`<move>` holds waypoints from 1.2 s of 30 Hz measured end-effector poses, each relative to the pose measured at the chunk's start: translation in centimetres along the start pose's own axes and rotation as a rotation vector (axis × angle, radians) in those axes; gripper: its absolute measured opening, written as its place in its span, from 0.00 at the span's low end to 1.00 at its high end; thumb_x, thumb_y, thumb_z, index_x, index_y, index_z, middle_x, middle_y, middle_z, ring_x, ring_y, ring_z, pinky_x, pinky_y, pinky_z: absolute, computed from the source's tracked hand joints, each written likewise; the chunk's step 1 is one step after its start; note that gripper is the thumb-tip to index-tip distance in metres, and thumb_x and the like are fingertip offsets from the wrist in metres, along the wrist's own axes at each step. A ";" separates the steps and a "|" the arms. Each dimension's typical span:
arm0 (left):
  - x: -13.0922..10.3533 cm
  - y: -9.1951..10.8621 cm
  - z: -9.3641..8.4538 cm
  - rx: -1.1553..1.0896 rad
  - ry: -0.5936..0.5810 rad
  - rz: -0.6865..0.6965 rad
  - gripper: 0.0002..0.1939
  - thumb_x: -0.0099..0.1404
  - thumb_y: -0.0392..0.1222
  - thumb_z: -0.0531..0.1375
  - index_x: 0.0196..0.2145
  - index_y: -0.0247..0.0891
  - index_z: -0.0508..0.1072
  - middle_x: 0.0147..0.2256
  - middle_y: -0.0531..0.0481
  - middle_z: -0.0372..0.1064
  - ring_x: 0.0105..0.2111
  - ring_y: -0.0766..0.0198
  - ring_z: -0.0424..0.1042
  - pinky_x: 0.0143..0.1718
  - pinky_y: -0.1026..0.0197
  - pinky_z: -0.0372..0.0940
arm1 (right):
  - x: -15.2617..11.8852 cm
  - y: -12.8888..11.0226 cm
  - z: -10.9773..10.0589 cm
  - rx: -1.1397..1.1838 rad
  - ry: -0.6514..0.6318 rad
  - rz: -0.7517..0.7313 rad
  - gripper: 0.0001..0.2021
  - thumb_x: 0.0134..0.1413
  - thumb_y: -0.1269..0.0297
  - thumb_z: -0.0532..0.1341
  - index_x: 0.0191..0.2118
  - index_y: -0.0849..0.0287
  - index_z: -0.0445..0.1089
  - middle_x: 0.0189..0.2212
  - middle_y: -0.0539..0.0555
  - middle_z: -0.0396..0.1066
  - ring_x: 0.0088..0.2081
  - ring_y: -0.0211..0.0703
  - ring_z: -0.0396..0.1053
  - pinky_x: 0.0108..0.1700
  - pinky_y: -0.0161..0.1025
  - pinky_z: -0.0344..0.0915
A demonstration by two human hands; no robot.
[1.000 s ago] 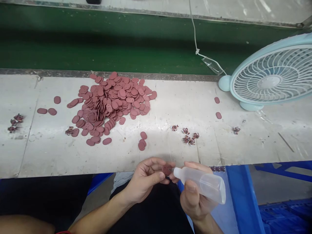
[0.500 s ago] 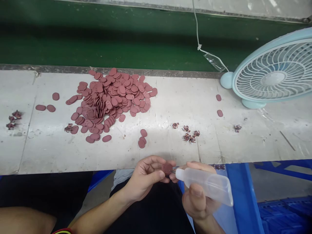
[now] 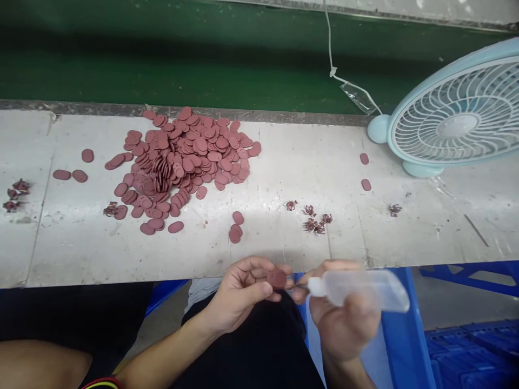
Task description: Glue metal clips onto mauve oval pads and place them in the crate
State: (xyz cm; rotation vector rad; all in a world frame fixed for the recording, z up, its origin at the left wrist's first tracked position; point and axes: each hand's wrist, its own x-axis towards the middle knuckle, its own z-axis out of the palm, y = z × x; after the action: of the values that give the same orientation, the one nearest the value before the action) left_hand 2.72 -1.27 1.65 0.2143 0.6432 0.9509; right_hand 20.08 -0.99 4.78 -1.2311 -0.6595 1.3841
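Observation:
My left hand [image 3: 239, 297] is just in front of the table's near edge, its thumb and fingers closed on a reddish-brown oval disc [image 3: 277, 278]. My right hand [image 3: 343, 329], smeared by motion, grips a translucent white squeeze bottle [image 3: 379, 287]. The bottle lies nearly level, its white cap and thin dark nozzle aimed left at the disc. Whether the nozzle touches the disc I cannot tell. Beyond my hands, a few similar loose discs [image 3: 235, 233] lie on the table. Small dark brown parts [image 3: 314, 227] sit in a cluster to their right.
A large heap of oval discs [image 3: 188, 151] covers the table's left middle. At the right stands a light blue fan [image 3: 458, 127], its white cable [image 3: 329, 43] running up across the green surface [image 3: 243, 65]. A blue crate or frame [image 3: 409, 335] is below the table edge.
My right hand has drawn the bottle slightly right and tipped it nearer level. The nozzle has moved back from the disc's face. My left hand still holds the disc, almost in place.

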 end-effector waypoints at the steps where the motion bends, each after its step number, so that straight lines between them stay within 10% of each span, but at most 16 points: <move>1: -0.1 0.1 0.0 -0.002 -0.004 -0.001 0.10 0.62 0.32 0.67 0.42 0.39 0.77 0.49 0.44 0.79 0.44 0.58 0.80 0.39 0.65 0.74 | 0.9 -0.6 -0.4 0.143 0.008 0.027 0.15 0.52 0.48 0.63 0.39 0.53 0.73 0.22 0.50 0.72 0.19 0.45 0.71 0.18 0.40 0.70; 7: -0.1 0.6 -0.4 -0.029 -0.024 -0.019 0.07 0.64 0.34 0.65 0.41 0.39 0.77 0.51 0.43 0.78 0.46 0.57 0.80 0.41 0.67 0.74 | 7.0 -1.5 -7.4 1.681 0.028 0.585 0.17 0.48 0.69 0.66 0.47 0.54 0.73 0.24 0.43 0.63 0.23 0.30 0.66 0.21 0.24 0.63; 12: -0.1 0.7 -1.1 -0.045 0.029 -0.046 0.07 0.65 0.34 0.65 0.42 0.40 0.77 0.49 0.43 0.79 0.47 0.57 0.79 0.41 0.67 0.74 | 9.0 -0.3 -10.6 2.373 0.280 0.418 0.23 0.48 0.82 0.65 0.50 0.56 0.72 0.28 0.44 0.70 0.25 0.29 0.69 0.21 0.19 0.68; 15: -0.1 0.9 -1.6 -0.051 0.080 -0.042 0.08 0.65 0.35 0.65 0.42 0.40 0.77 0.48 0.43 0.79 0.47 0.56 0.79 0.41 0.66 0.74 | 8.4 0.0 -10.5 1.885 -0.062 0.337 0.23 0.46 0.76 0.70 0.49 0.55 0.71 0.24 0.42 0.64 0.21 0.29 0.65 0.14 0.19 0.64; 17: -0.1 1.0 -1.9 -0.049 0.111 -0.035 0.08 0.64 0.35 0.65 0.42 0.40 0.76 0.48 0.42 0.79 0.46 0.57 0.80 0.40 0.66 0.74 | 7.7 0.0 -9.4 1.144 -0.177 0.219 0.17 0.50 0.64 0.70 0.46 0.56 0.71 0.22 0.41 0.61 0.17 0.27 0.59 0.10 0.21 0.57; 25: -0.1 1.4 -1.7 -0.040 0.149 -0.031 0.08 0.65 0.35 0.64 0.44 0.39 0.76 0.48 0.41 0.79 0.46 0.57 0.79 0.40 0.66 0.73 | 11.4 0.5 0.2 -1.104 -0.082 -0.299 0.13 0.59 0.55 0.64 0.43 0.57 0.76 0.23 0.48 0.69 0.26 0.38 0.66 0.33 0.36 0.63; 32: -0.5 1.7 -1.5 -0.046 0.183 0.006 0.08 0.66 0.34 0.63 0.44 0.38 0.76 0.48 0.41 0.79 0.46 0.58 0.79 0.40 0.67 0.73 | 14.6 0.1 2.7 -1.442 -0.201 -0.300 0.05 0.57 0.64 0.62 0.36 0.60 0.72 0.24 0.53 0.72 0.29 0.45 0.70 0.33 0.39 0.61; 36: -0.5 1.8 -1.6 -0.057 0.178 0.069 0.07 0.66 0.35 0.63 0.43 0.39 0.77 0.49 0.41 0.79 0.47 0.58 0.79 0.40 0.67 0.72 | 10.0 -1.7 2.1 -0.908 -0.296 -0.177 0.09 0.60 0.64 0.63 0.45 0.55 0.71 0.30 0.50 0.76 0.33 0.42 0.75 0.35 0.38 0.69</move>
State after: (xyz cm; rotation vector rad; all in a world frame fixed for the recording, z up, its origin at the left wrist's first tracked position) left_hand 0.33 -0.81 1.32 0.1024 0.7753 1.0613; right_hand 20.33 9.36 3.91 -1.6025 -1.6836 1.1388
